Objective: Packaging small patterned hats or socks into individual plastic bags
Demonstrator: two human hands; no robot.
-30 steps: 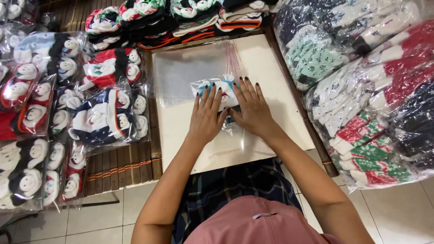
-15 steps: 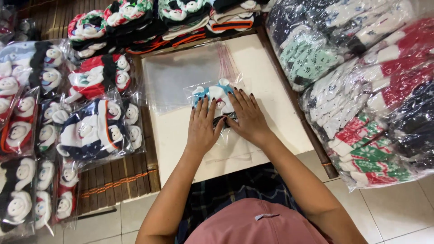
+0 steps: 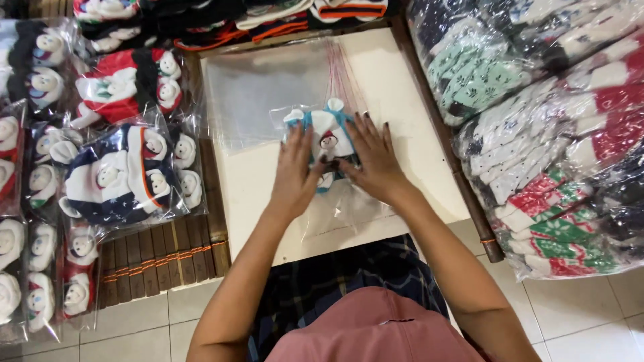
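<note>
Left hand (image 3: 295, 171) and right hand (image 3: 372, 161), fingers spread, press the sock bundle (image 3: 325, 137) flat; best kept square inside the clear bag (image 3: 335, 208).

Head camera, single view: worn above, facing straight down, close over the white board (image 3: 402, 87) and tiled floor (image 3: 134, 322).

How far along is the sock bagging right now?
Done: bagged snowman socks lie stacked beside the white board. In hand: the left hand and right hand press a blue snowman sock pair inside a clear bag whose near end looks unsealed. Left: a stack of empty clear bags waits behind.
</note>
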